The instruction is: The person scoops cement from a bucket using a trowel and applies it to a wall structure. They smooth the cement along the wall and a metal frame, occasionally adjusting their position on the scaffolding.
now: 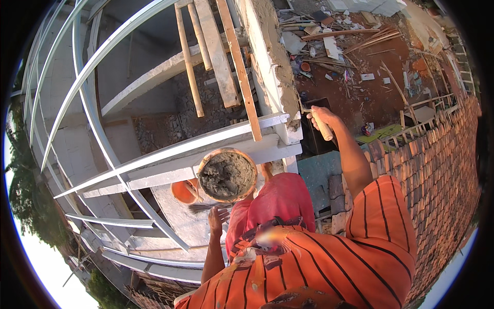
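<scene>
My right hand [322,114] is closed round the wooden handle of a trowel [324,130]. The trowel's metal end reaches toward the side of the wall [278,67], whose top carries rough grey mortar. Whether the blade touches the wall is too small to tell. My left hand [218,216] hangs with its fingers apart and nothing in them, just below a round bucket of wet grey mortar [227,175]. That bucket stands by the white beam, in front of my legs. Next to it sits an orange bucket [183,192] with a stick-like thing in it.
Light metal roof trusses [110,154] cross the left side. Wooden planks [218,56] hang over a deep rubble-floored room. Beyond the wall, far below, lies red ground [370,98] strewn with debris. A clay tile roof [437,154] slopes down at the right.
</scene>
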Demonstrator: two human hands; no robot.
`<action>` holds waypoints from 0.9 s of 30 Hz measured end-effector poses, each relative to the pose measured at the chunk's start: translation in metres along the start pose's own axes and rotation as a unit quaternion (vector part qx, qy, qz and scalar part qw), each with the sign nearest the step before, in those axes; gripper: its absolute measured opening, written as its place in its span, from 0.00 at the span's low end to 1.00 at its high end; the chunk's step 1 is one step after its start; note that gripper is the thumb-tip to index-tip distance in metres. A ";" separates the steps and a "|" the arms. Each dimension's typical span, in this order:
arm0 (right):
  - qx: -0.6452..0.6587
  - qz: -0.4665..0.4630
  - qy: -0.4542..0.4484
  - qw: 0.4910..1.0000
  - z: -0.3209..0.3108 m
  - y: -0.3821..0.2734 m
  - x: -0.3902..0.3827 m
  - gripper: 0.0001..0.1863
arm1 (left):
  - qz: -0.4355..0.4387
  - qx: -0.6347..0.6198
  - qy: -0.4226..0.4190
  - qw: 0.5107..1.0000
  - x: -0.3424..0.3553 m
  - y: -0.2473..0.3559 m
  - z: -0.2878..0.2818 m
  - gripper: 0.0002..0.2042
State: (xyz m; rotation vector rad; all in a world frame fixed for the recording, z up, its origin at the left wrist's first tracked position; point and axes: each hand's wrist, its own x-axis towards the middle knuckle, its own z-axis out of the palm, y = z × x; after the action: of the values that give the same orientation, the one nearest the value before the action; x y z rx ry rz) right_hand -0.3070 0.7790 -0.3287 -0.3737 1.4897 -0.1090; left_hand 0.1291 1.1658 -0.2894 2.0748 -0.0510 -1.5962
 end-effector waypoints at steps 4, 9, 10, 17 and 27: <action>-0.035 -0.146 0.120 0.981 0.007 0.063 -0.035 0.19 | 0.054 0.035 -0.015 0.998 0.003 0.022 -0.007 0.21; -0.223 -0.275 0.122 0.927 0.074 0.096 -0.102 0.19 | 0.088 0.035 -0.054 0.994 0.010 0.030 -0.020 0.21; -0.285 -0.292 0.113 0.906 0.090 0.106 -0.106 0.20 | 0.088 0.028 -0.063 0.994 0.010 0.027 -0.023 0.21; -0.694 -0.288 0.127 0.648 0.223 0.099 -0.142 0.16 | 0.118 -0.028 -0.063 0.991 0.013 0.011 -0.033 0.22; -0.616 -0.213 0.064 0.756 0.278 0.144 -0.104 0.19 | 0.083 -0.065 0.016 0.994 0.010 -0.037 -0.097 0.21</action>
State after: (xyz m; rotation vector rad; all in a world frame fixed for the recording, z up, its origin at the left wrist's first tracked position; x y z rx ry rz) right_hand -0.0651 0.9947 -0.2642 -1.8092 1.3999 0.5437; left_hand 0.2102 1.2312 -0.2968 1.9436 -0.1026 -1.4287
